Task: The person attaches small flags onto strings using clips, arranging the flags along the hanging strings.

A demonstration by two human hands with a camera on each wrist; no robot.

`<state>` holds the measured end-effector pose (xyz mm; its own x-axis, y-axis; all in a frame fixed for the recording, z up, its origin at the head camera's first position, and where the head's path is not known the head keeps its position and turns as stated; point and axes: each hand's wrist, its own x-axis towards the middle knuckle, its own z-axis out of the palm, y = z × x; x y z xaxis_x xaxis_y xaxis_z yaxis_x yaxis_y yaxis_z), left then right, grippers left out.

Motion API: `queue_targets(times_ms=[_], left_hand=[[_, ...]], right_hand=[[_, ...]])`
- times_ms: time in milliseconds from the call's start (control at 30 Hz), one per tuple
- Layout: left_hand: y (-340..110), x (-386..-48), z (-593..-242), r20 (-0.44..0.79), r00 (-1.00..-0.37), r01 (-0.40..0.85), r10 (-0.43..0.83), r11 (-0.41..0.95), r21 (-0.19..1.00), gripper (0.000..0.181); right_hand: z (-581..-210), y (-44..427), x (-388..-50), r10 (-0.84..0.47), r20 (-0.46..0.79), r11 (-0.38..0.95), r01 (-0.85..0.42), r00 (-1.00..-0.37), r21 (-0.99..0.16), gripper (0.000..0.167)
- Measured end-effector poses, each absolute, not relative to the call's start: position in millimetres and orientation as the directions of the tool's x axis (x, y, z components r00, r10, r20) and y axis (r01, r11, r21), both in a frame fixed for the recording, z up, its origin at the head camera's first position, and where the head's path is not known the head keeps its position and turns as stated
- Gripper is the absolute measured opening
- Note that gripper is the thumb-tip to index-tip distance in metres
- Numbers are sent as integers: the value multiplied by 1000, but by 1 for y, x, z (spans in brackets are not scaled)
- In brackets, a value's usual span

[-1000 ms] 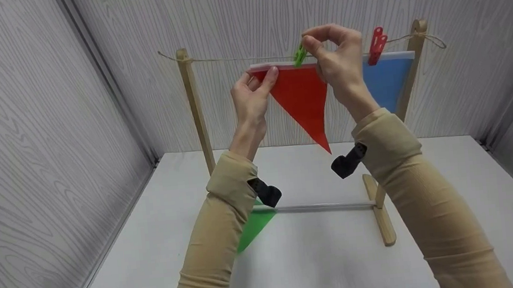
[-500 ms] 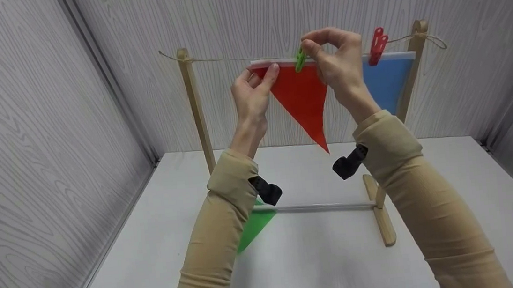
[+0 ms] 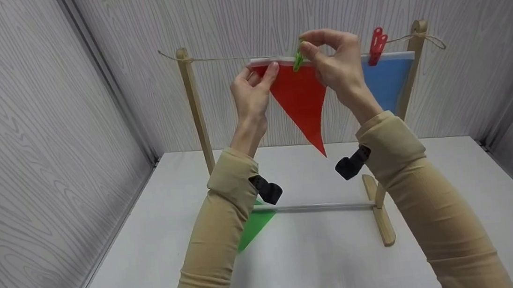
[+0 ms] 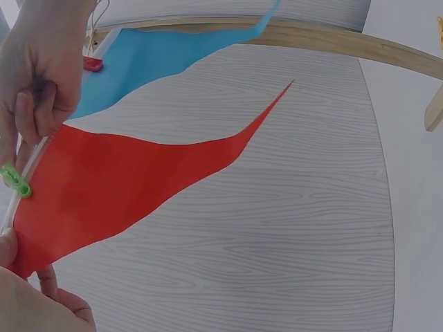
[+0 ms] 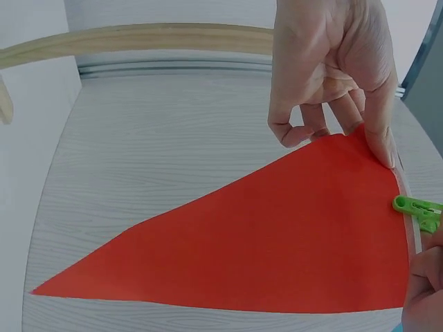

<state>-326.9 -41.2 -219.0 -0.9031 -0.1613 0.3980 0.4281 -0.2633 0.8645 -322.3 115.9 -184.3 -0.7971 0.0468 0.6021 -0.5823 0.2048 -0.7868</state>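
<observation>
A red triangular pennant with a white top band hangs point down at the string. My left hand pinches its upper left corner between thumb and fingers. With thumb and forefinger my right hand pinches the upper end of a green clothespin, whose lower end lies over the white band near the middle. In the right wrist view the green clothespin sits across the band's edge. Whether it bites the string too, I cannot tell. The pennant's upper right corner is behind my right hand in the head view.
To the right a blue pennant hangs under a red clothespin. The string runs between two wooden posts, left and right. A clear bar joins the stand low down. A green pennant lies partly under my left sleeve.
The green clothespin has come down over the white band and shifted slightly left with my right hand. The red pennant's top edge has risen a little, and its tip has swung slightly left.
</observation>
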Motion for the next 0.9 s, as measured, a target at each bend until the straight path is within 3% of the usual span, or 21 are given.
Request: queue_targets(times_ms=[467, 733, 900], left_hand=[[-42, -328, -221, 394, -904, 426, -169, -259, 867, 28], [-42, -327, -224, 396, -904, 424, -158, -217, 879, 31], [-42, -326, -223, 394, -907, 419, -150, -231, 878, 32]], right_hand=[[-190, 119, -321, -6, 593, 197, -582, -805, -789, 40], [-195, 120, -324, -65, 656, 163, -657, -752, -736, 36], [-195, 116, -325, -22, 684, 221, -671, -729, -708, 32]])
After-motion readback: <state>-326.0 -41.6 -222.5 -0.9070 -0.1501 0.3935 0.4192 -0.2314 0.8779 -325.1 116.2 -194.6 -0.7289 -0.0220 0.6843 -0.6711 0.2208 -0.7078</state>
